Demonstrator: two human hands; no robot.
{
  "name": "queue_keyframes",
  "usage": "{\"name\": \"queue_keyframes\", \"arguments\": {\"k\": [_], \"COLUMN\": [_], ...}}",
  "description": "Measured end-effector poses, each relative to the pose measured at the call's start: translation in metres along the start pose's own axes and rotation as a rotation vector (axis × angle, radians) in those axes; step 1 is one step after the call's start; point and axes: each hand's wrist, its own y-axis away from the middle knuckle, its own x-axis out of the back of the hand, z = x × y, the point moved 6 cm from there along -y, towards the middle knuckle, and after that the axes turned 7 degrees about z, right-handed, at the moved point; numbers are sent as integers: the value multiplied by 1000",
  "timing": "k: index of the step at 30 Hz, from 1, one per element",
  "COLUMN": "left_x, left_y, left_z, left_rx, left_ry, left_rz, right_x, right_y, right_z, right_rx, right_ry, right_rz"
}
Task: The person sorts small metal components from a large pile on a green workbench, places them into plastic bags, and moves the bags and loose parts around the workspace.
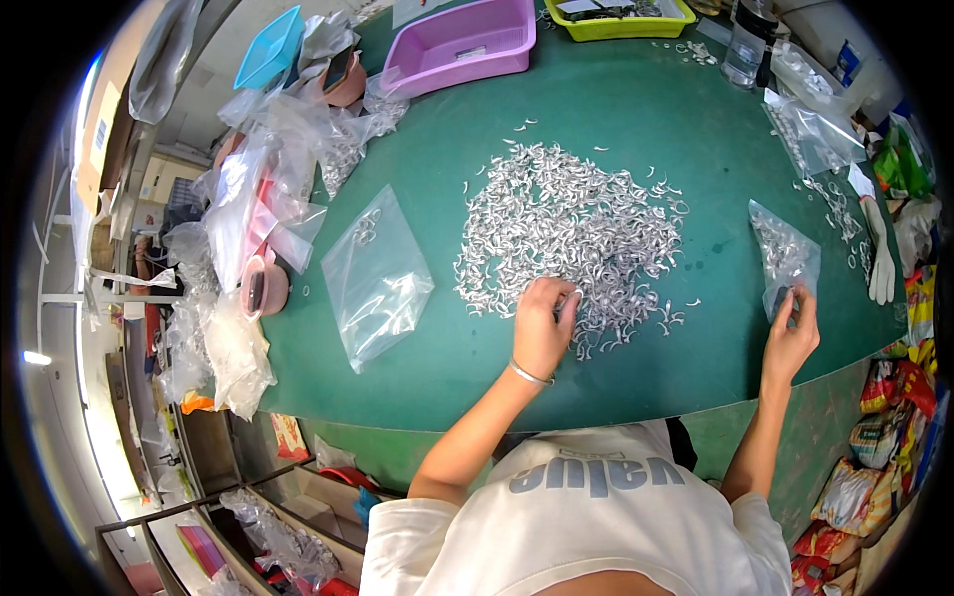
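A wide pile of small silver curved metal pieces (576, 223) is spread over the green tabletop (686, 119). My left hand (543, 323), with a bangle at its wrist, rests at the pile's near edge. Its fingers are curled together, and whatever they pinch is hidden. Off to the right, my right hand (792, 336) has its thumb and fingers closed at the near end of a clear plastic bag (787, 248) partly filled with small metal pieces. A flatter clear bag (378, 283) lies left of the pile, with a few rings near its far corner.
A purple basket (462, 50) and a yellow-green tray (621, 22) stand at the far edge, near a clear jar (747, 50). Plastic bags and a pink cup (264, 286) crowd the left side. On the right lie loose rings (840, 214) and a white glove (878, 248).
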Motion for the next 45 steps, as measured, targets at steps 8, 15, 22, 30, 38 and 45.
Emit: {"name": "queue_keyframes", "arguments": {"k": [8,15,22,30,38,45], "left_x": [-4,-3,-5,12,19,16], "left_y": [22,33,34,29,23,23], "left_z": [-35,-5,28,49,71,73], "left_rx": [782,900,883,707,405,411], "left_ry": [920,1033,1058,1045,886,897], "left_rz": [-243,-413,-618,-485,-348,-357], "right_x": [-5,-13,-46,-48,-39,-31], "right_y": [4,50,87,92,87,82], "right_z": [-29,-124,-159,-148,-147,-148], "right_rx": [303,196,48,-345,-250,-186], "right_ry": [230,-399,-775,-1082,-1121,-1077], "right_rz": [-38,-489,-950,-910,-815,-756]}}
